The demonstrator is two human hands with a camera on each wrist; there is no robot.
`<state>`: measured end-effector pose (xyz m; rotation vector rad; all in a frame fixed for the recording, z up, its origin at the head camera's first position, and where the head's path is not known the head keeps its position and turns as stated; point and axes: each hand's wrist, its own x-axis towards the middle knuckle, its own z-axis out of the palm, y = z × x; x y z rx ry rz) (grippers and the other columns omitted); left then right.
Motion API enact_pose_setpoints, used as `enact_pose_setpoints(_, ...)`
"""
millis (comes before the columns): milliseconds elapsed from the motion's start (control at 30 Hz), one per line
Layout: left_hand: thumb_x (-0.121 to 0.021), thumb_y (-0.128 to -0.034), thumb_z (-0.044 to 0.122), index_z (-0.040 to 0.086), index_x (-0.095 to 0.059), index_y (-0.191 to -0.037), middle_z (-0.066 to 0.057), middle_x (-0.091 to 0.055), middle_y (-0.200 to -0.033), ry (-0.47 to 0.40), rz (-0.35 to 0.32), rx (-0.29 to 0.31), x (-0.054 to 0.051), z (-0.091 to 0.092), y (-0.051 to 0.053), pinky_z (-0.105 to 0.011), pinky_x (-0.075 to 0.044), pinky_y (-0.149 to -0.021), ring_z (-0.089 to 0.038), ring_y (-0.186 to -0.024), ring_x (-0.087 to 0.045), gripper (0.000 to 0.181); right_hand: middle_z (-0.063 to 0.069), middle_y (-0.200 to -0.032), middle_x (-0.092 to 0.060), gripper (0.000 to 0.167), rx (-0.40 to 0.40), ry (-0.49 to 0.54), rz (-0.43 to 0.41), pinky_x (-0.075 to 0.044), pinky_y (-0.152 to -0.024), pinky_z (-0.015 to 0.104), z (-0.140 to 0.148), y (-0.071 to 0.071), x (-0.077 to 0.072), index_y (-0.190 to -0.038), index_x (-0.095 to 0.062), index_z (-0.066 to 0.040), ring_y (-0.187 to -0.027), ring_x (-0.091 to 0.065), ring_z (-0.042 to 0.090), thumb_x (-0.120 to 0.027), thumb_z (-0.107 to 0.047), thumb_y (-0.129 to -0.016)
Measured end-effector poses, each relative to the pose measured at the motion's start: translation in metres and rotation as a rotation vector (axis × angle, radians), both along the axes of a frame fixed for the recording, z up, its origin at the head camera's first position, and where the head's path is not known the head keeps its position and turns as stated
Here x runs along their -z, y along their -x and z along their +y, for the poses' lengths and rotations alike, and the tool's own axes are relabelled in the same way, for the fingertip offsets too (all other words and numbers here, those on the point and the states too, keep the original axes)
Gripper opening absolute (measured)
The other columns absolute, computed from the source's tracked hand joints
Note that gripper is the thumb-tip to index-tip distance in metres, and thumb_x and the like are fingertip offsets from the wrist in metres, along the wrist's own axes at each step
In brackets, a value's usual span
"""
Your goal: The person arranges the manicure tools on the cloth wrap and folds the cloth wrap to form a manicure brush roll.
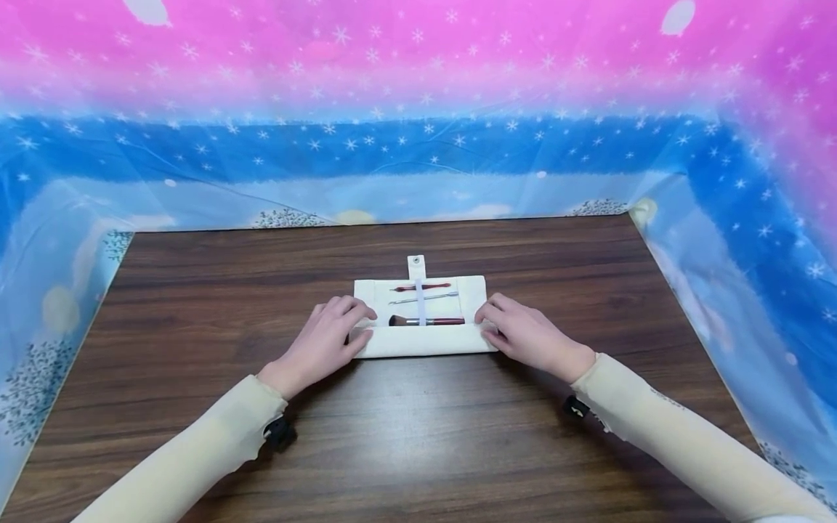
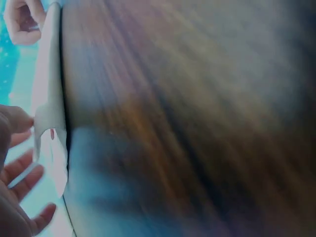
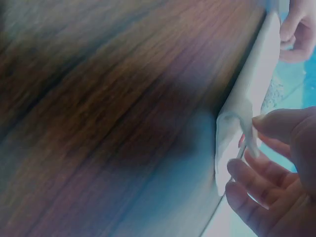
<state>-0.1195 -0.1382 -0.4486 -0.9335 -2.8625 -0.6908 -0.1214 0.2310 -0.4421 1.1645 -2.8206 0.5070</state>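
Note:
A white cloth tool roll (image 1: 425, 341) lies partly rolled up on the table, its near edge folded over toward the back. On its open part, a pale elastic band (image 1: 421, 309) crosses a makeup brush (image 1: 447, 321) with a dark red handle, a slim silver tool (image 1: 441, 296) and a thin red tool (image 1: 434, 288). My left hand (image 1: 330, 334) pinches the left end of the fold between thumb and fingers. At the right end, my right hand (image 1: 523, 334) pinches the fold in the same way. Both wrist views show the roll's end edge-on, its inside mostly hidden.
From the roll's far edge a short strap (image 1: 415, 266) with a metal snap sticks out. The dark wooden table (image 1: 418, 436) is bordered by a pink and blue snowflake-printed cloth (image 1: 418, 145) at the back and sides.

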Motion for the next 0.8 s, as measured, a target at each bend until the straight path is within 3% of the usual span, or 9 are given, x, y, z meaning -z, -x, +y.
enact_pose_setpoints(133, -0.076, -0.0974, 0.025, 0.013, -0.072, -0.118, -0.005, -0.067, -0.118, 0.012, 0.035, 0.064, -0.001, -0.002, -0.003, -0.053, -0.045, -0.092, -0.027, -0.109, -0.061, 0.024, 0.003, -0.102, -0.06, 0.014, -0.029, -0.04, 0.087, -0.051, -0.066, 0.032, -0.003, -0.001, 0.0, -0.109, -0.072, -0.011, -0.079, -0.054, 0.013, -0.074, -0.007, -0.096)
enact_pose_setpoints(233, -0.081, -0.0933, 0.032, 0.013, -0.073, -0.122, -0.006, -0.067, -0.12, 0.055, 0.041, 0.085, -0.001, -0.006, -0.006, -0.052, -0.044, -0.093, -0.027, -0.111, -0.061, 0.035, 0.004, -0.103, -0.061, 0.013, -0.049, -0.085, 0.101, -0.052, -0.072, 0.035, -0.003, -0.003, -0.001, -0.106, -0.072, -0.012, -0.085, -0.055, 0.017, -0.078, -0.014, -0.095)
enact_pose_setpoints(400, -0.081, -0.0924, 0.029, 0.01, -0.069, -0.135, -0.007, -0.066, -0.126, 0.122, 0.01, 0.124, -0.002, -0.01, -0.01, -0.055, -0.044, -0.097, -0.027, -0.114, -0.059, 0.048, 0.005, -0.109, -0.063, 0.035, -0.063, -0.207, 0.082, -0.054, -0.081, 0.041, -0.004, -0.005, -0.004, -0.115, -0.07, -0.009, -0.094, -0.06, 0.021, -0.085, -0.028, -0.089)
enact_pose_setpoints(533, -0.077, -0.0938, 0.019, 0.008, -0.066, -0.139, -0.009, -0.065, -0.128, 0.114, -0.011, 0.141, -0.001, -0.011, -0.011, -0.056, -0.046, -0.097, -0.028, -0.113, -0.06, 0.048, 0.007, -0.109, -0.064, 0.043, -0.084, -0.262, 0.107, -0.054, -0.084, 0.043, -0.006, -0.006, -0.007, -0.118, -0.067, -0.006, -0.097, -0.063, 0.024, -0.089, -0.022, -0.084)
enact_pose_setpoints(667, -0.075, -0.0932, 0.015, 0.009, -0.065, -0.14, -0.008, -0.066, -0.125, 0.092, -0.022, 0.141, -0.001, -0.012, -0.01, -0.055, -0.047, -0.096, -0.027, -0.113, -0.061, 0.048, 0.008, -0.105, -0.065, 0.039, -0.106, -0.273, 0.146, -0.055, -0.081, 0.043, -0.009, -0.007, -0.01, -0.115, -0.067, -0.004, -0.093, -0.063, 0.025, -0.088, -0.014, -0.083)
enact_pose_setpoints(800, -0.071, -0.095, 0.015, 0.012, -0.065, -0.14, -0.007, -0.068, -0.126, 0.078, -0.046, 0.13, -0.003, -0.012, -0.011, -0.056, -0.046, -0.098, -0.027, -0.114, -0.063, 0.045, 0.007, -0.104, -0.066, 0.034, -0.114, -0.254, 0.121, -0.055, -0.081, 0.042, -0.008, -0.008, -0.013, -0.117, -0.067, -0.005, -0.091, -0.063, 0.023, -0.082, -0.01, -0.086)
